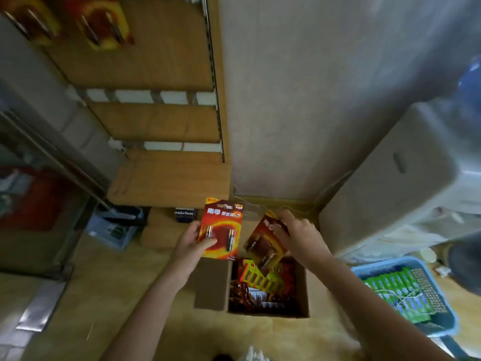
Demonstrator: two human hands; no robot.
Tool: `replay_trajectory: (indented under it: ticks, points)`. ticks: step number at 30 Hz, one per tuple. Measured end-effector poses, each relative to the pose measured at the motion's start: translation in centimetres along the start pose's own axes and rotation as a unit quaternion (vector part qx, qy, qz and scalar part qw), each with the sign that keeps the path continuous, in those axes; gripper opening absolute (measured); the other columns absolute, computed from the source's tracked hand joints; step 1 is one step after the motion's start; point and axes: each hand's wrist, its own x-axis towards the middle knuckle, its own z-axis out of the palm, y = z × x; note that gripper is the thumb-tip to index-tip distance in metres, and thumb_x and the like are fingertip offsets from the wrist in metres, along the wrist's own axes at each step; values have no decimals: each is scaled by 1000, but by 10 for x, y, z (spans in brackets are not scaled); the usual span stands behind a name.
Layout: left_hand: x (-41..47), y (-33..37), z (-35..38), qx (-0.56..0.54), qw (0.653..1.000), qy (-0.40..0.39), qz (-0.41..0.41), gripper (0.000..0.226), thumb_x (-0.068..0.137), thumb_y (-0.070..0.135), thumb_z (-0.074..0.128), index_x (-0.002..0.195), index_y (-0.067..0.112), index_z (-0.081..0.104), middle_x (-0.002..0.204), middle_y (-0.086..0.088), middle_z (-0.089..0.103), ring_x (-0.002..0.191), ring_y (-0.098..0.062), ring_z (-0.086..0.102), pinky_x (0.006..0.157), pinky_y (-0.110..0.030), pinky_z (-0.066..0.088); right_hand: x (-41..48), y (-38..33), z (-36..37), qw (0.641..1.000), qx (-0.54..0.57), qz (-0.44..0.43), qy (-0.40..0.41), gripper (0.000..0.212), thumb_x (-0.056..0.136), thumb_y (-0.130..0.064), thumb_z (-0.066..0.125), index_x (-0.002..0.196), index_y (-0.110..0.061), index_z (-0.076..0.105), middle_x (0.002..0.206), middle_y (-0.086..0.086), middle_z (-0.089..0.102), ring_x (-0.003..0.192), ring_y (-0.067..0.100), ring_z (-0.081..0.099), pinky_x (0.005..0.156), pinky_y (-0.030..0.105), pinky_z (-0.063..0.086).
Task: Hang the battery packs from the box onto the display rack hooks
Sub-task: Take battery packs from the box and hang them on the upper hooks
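red battery pack [221,227] pinched in my left hand [191,239]; right hand [296,235] grips a second pack [263,246], twelve o'clock of the box [212,287].

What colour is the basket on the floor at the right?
Blue: the basket holds green packs, seen in the head view.

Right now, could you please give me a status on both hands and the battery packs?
Left hand grips red card-backed two-battery pack, upright. Right hand pinches second red pack, tilted over open brown cardboard box. Nothing seen in the way.
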Motion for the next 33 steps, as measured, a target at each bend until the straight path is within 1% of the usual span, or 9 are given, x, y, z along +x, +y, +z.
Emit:
replay_trajectory:
  ticks: [4,6,8,11,14,17,24,29,33]
  points:
    - [-39,60,-34,0,999,27,24,26,86,14,60,104,31,54,104,1,66,101,-16,63,84,-30,49,2,-62,-55,994,75,-30,-73,36,87,-27,61,119,-14,53,99,1,62,78,13,63,55,14,45]
    - [-54,86,-53,-6,998,50,38,26,87,17,58,108,30,53,104,3,66,101,-14,62,82,-28,49,3,-95,-76,990,67,-69,-100,35,85,-24,64,117,-14,56,101,0,62,76,9,62,58,13,47]
    - [-64,106,-74,-19,996,78,46,30,88,20,58,116,27,51,107,2,65,102,-14,62,85,-29,49,6,-128,-92,989,38,-104,-99,25,86,-26,62,108,-15,61,91,-4,62,71,5,57,61,13,45]
    - [-72,127,-107,-38,992,103,61,35,87,26,58,121,28,50,112,0,64,106,-17,61,96,-38,47,11,-171,-102,989,46,-128,-49,17,88,-28,59,98,-15,65,79,-8,60,68,2,55,64,16,45]
    - [-71,142,-145,-55,987,118,92,25,87,25,58,110,33,53,109,4,64,105,-15,61,93,-35,47,18,-211,-100,982,135,-135,-2,22,87,-29,60,102,-14,66,89,-8,67,81,6,64,72,18,52]
    - [-63,159,-187,-73,980,135,123,17,88,20,58,104,27,57,103,2,68,102,-19,64,90,-37,50,30,-253,-97,966,223,-120,44,27,84,-32,62,102,-13,67,89,-7,67,81,5,64,70,20,55]
    - [-20,210,-287,-67,973,116,188,20,87,19,59,107,21,60,102,3,70,93,-6,68,82,-24,49,77,-349,-79,901,410,-57,132,24,86,-34,58,104,-18,63,89,-9,70,85,5,68,68,21,56]
    - [6,244,-337,-63,971,88,215,15,87,17,59,100,24,59,100,5,69,91,-3,67,73,-16,51,108,-391,-73,871,457,-20,182,47,83,-41,57,121,-12,58,108,4,69,100,15,67,77,33,58]
    - [21,263,-358,-68,968,82,226,13,88,19,59,99,26,59,100,7,69,94,-5,66,71,-14,52,125,-408,-76,856,471,-5,212,43,87,-37,57,122,-12,57,110,4,67,100,15,66,67,20,55]
